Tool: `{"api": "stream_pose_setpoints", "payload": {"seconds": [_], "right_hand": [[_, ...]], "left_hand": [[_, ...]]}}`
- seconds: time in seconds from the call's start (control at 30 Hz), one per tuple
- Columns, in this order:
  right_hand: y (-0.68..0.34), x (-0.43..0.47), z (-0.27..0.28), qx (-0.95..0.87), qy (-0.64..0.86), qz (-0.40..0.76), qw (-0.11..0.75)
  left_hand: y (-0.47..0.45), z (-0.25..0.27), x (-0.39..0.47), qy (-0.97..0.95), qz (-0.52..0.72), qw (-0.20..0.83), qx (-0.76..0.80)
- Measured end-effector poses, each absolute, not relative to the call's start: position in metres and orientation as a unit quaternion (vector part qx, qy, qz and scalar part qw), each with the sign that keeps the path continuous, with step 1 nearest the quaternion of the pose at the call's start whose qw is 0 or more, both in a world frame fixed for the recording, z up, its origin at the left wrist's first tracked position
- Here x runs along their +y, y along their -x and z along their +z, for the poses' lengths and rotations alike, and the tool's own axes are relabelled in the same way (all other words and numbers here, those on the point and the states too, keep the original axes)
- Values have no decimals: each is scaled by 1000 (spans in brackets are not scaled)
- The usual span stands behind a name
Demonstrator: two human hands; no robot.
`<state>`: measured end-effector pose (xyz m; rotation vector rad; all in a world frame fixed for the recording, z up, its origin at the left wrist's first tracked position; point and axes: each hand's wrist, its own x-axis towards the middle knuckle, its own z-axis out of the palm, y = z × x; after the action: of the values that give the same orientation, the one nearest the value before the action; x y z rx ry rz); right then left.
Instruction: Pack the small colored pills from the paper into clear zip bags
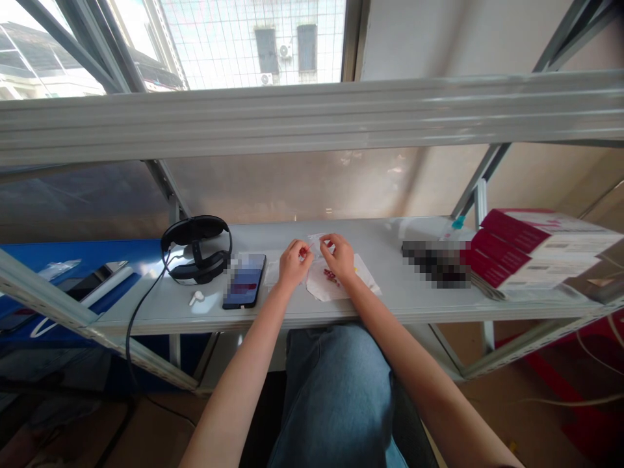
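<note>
My left hand [295, 265] is above the shelf with thumb and forefinger pinched together. A tiny reddish bit shows at its fingertips, too small to name. Close by on the right, my right hand [340, 257] is curled with its thumb and forefinger together; whatever they hold is hidden. Below the hands lies a white paper sheet [319, 290], bearing a small heap of dark red bead-like pieces [331, 276]. Clear plastic [316, 240] shows behind and between the fingers. A yellow bit peeks out beside my right wrist.
Left of the hands lie a phone [244, 286], a white earbud [196, 298] and a black headset [197, 250] with a trailing cable. At the right stand dark red and white boxes [517, 250] beside a blurred dark object [436, 263]. A metal beam [312, 123] crosses above the shelf.
</note>
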<state>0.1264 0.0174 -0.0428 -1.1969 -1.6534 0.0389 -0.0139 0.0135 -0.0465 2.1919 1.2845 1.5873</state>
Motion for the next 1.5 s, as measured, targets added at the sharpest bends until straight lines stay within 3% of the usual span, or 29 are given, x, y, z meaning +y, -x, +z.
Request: {"api": "stream_pose_setpoints", "payload": {"seconds": [0.17, 0.53, 0.63, 0.73, 0.97, 1.07, 1.5], "right_hand": [[-126, 19, -46, -715, 468, 4, 520], [-124, 12, -41, -817, 412, -23, 402], [-124, 16, -44, -808, 419, -4, 413], [-125, 21, -45, -764, 434, 70, 472], [-139, 31, -38, -532, 380, 394, 645], [-149, 36, -36, -425, 348, 452, 703], [-143, 34, -38, -427, 336, 572, 614]], "left_hand": [[13, -48, 14, -737, 525, 57, 422], [13, -46, 13, -728, 547, 40, 411], [13, -46, 12, -738, 541, 40, 401], [12, -45, 12, -744, 537, 42, 396], [15, -46, 15, -707, 564, 50, 423], [16, -47, 17, -686, 581, 53, 436], [11, -47, 11, -722, 543, 113, 412]]}}
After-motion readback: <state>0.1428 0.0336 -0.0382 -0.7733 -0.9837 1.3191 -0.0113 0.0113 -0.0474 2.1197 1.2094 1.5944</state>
